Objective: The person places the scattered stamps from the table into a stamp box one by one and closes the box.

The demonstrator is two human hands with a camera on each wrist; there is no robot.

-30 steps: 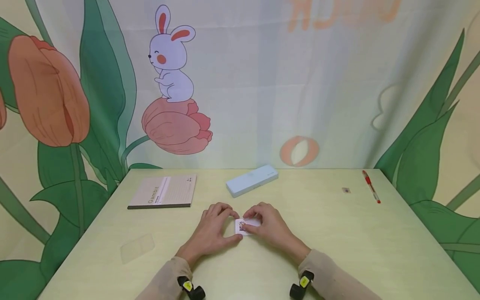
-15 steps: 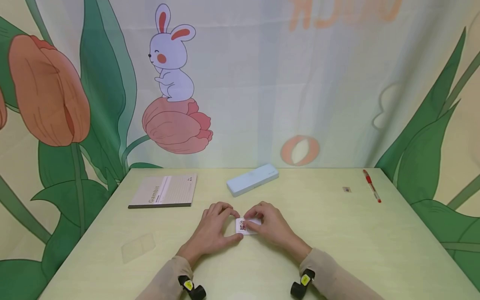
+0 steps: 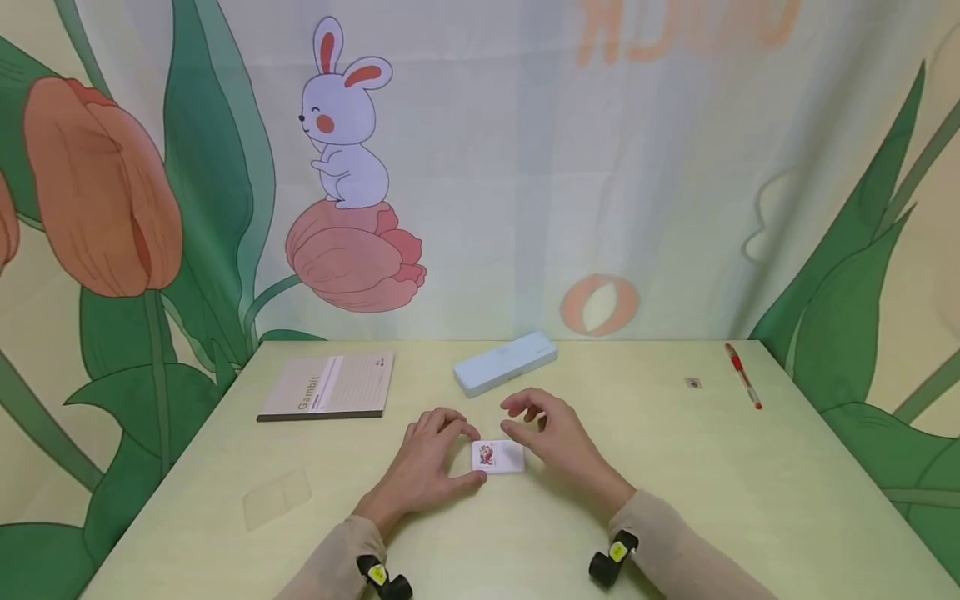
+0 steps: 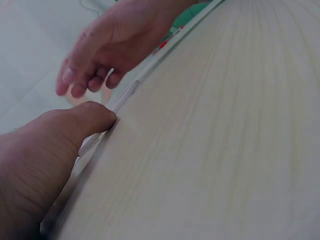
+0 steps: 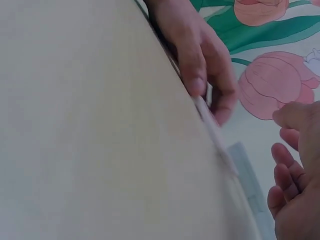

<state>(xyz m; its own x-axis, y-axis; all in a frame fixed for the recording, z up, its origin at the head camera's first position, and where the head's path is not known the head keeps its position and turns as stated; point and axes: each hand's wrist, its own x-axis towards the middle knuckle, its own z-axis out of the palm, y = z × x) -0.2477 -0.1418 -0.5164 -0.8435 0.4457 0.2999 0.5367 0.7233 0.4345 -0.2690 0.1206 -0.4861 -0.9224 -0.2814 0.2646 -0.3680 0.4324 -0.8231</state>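
Observation:
A small, flat white rectangular case (image 3: 508, 457) lies on the table, with a colourful picture sticker (image 3: 487, 454) on its left half. The left hand (image 3: 423, 458) holds the case by its left end, thumb at the near edge and a fingertip at the far edge. In the left wrist view, that thumb (image 4: 95, 117) touches the case's side. Just above and behind the case's right end hovers the right hand (image 3: 558, 433), apart from it, fingers loosely bent. No object shows between its fingers in the right wrist view (image 5: 297, 170).
A notebook (image 3: 326, 385) lies at the back left, and a light blue pencil case (image 3: 506, 364) at the back middle. A clear plastic piece (image 3: 277, 500) rests at left. Far right are a small square sticker (image 3: 693, 383) and a red pen (image 3: 742, 377).
The right hand has let go of the white case and risen up and to the right, uncovering the sticker and the case's right half. The left hand stays in place.

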